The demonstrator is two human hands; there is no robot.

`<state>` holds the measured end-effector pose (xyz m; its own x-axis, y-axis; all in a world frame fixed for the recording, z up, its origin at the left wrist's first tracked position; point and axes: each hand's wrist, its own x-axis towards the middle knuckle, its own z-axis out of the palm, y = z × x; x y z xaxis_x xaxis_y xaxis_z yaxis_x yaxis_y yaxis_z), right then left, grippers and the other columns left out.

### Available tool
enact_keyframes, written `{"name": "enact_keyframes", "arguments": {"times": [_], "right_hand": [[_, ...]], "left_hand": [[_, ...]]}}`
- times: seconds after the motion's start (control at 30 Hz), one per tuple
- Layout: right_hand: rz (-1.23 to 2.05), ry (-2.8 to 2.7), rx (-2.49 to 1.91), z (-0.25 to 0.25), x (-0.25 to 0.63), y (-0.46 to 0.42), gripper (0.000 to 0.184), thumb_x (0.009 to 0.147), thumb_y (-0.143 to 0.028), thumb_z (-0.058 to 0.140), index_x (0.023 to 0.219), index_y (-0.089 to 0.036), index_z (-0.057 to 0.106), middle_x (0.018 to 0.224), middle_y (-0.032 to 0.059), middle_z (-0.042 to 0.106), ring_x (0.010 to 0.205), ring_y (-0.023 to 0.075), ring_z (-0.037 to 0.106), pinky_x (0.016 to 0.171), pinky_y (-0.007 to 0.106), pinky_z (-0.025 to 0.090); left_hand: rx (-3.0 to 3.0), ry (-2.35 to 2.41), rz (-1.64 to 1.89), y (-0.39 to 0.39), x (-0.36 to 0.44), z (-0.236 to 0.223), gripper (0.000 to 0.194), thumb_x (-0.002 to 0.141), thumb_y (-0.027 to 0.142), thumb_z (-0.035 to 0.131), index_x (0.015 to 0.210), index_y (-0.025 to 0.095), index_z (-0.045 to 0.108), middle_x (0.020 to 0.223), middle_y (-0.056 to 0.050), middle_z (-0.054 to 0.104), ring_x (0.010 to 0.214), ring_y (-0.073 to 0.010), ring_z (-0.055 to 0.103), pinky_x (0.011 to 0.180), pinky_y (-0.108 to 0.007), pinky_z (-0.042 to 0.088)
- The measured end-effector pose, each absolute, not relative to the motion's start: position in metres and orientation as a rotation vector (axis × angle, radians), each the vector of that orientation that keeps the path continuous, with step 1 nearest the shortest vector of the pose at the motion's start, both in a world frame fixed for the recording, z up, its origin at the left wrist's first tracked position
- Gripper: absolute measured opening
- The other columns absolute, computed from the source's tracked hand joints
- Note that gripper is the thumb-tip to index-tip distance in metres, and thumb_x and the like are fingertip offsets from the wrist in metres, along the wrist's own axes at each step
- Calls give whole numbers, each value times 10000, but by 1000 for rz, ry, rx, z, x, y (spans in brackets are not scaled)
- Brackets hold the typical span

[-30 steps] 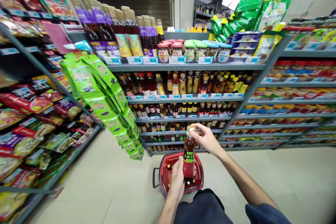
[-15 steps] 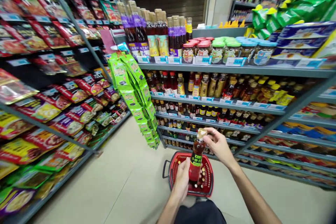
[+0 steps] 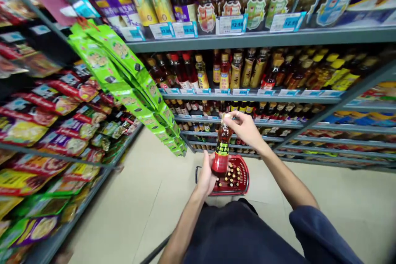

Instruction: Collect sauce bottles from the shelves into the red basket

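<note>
Held up in front of me is a bottle of brown sauce (image 3: 222, 150) with a red and yellow label and a pale cap. My left hand (image 3: 206, 174) wraps around its lower half. The fingertips of my right hand (image 3: 243, 129) pinch the cap end. Below the bottle sits a red plastic basket (image 3: 243, 177), partly hidden by the bottle and my left hand. Several bottles with dark and gold caps (image 3: 229, 175) lie inside it, and neither hand touches them.
Grey shelves of bottled sauces and jars (image 3: 247, 39) stand ahead, with price tags on their edges. Snack packets (image 3: 52, 123) fill the shelving on the left. A hanging strip of green sachets (image 3: 123, 78) sits between them, above a pale tiled floor (image 3: 145, 185).
The view has tilted down and drawn closer to the shelves. The bottle now sits higher above the basket, more of the basket's contents show, and both hands keep their hold.
</note>
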<state>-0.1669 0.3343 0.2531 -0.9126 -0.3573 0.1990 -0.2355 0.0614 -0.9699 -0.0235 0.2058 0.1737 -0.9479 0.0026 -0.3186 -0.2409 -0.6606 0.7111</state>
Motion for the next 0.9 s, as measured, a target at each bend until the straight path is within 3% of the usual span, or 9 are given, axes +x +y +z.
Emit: {"name": "enact_keyframes", "arguments": {"times": [0.2, 0.4, 0.57, 0.73, 0.9], "right_hand": [[-1995, 2274, -473, 258, -149, 272, 462, 837, -572, 704, 1024, -152, 664, 729, -11, 626, 558, 84, 466, 525, 215, 377], [-1886, 2408, -248, 226, -106, 213, 447, 842, -529, 713, 1093, -163, 655, 719, -9, 629, 534, 81, 431, 472, 209, 332], [-1871, 2336, -45, 197, -67, 186, 458, 826, -513, 737, 1108, -173, 615, 794, 15, 675, 557, 97, 483, 485, 221, 387], [-1887, 2398, -5, 192, -49, 175, 395, 825, -478, 757, 1061, -183, 642, 835, 25, 685, 669, 134, 581, 589, 245, 486], [-1841, 2560, -157, 196, -38, 177, 329, 851, -438, 742, 1074, -208, 668, 1043, 70, 673, 758, 155, 616, 583, 247, 515]], "left_hand": [[-283, 1306, 2641, 136, -23, 168, 653, 903, 700, 526, 1076, 102, 722, 1025, -160, 763, 880, -246, 724, 777, -322, 563], [-313, 1236, 2572, 65, -5, 123, 620, 813, 664, 688, 1111, 121, 705, 960, -141, 769, 828, -258, 731, 748, -348, 578], [-253, 1138, 2445, 21, 19, 92, 580, 844, 600, 697, 1184, 131, 688, 957, -134, 768, 861, -268, 735, 808, -382, 575], [-88, 1218, 2364, 2, 24, 87, 605, 886, 611, 633, 1256, 133, 674, 1118, -164, 747, 1055, -298, 705, 990, -446, 527], [148, 1472, 2225, -9, 12, 96, 530, 915, 538, 623, 1316, 194, 665, 1344, -126, 668, 1327, -300, 558, 1169, -452, 385]]}}
